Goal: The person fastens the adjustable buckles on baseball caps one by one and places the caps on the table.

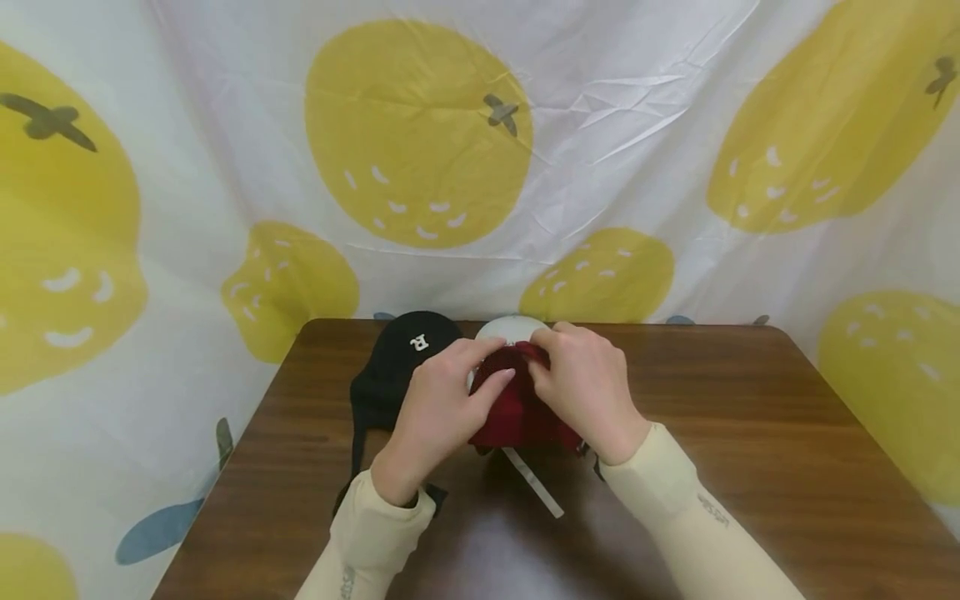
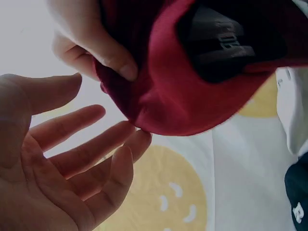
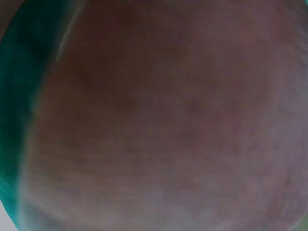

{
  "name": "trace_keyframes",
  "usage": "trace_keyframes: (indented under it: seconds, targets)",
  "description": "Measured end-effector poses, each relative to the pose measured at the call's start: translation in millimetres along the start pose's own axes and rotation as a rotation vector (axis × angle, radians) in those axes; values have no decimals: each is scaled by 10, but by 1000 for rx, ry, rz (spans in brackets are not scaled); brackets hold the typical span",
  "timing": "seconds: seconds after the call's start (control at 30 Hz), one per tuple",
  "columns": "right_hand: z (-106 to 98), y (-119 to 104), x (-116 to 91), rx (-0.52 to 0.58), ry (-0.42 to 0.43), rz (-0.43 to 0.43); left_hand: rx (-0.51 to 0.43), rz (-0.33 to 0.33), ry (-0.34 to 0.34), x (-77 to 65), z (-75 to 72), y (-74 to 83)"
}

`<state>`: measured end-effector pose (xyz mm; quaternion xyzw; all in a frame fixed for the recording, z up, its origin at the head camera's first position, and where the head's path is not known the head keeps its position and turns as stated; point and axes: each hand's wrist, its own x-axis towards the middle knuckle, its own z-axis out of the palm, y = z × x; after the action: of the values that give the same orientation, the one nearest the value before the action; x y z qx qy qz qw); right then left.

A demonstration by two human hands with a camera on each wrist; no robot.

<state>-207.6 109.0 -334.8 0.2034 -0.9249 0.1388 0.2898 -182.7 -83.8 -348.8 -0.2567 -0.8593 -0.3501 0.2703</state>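
Note:
A dark red cap [image 1: 517, 417] is between my two hands at the middle of the table. My right hand [image 1: 585, 383] pinches the cap's edge between thumb and fingers; in the left wrist view its thumb [image 2: 127, 72] presses on the red cloth. My left hand [image 1: 442, 400] is at the cap's other side. Its fingers [image 2: 82, 154] are spread, with fingertips touching the cap's curved edge and the thumb standing apart. The cap's dark inside with a printed label [image 2: 228, 41] faces the left wrist camera. Blurred skin fills most of the right wrist view.
A black cap [image 1: 405, 358] with a white R lies left of the red one, straps trailing on the wooden table [image 1: 720, 467]. Behind the red cap is a white cap [image 1: 510, 327], partly hidden. A pale strip [image 1: 534, 483] lies in front. A lemon-print curtain [image 1: 630, 167] hangs behind.

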Motion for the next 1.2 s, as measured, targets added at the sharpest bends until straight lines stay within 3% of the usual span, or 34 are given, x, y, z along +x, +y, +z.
trace_keyframes:
  seconds: [0.2,0.33,0.87,1.03,1.2]
  targets:
    - [33,14,13,8,6,2,188,-4,-22,5,84,-21]
    - [59,34,12,14,26,-4,248,-17,-22,25,140,-41]
    - [62,162,-129,89,36,-45,331,-76,48,41,292,-227]
    - [6,214,-268,71,66,3,343,-93,62,40,312,-239]
    - [-85,212,-372,25,94,122,348,-111,118,39,337,-264]
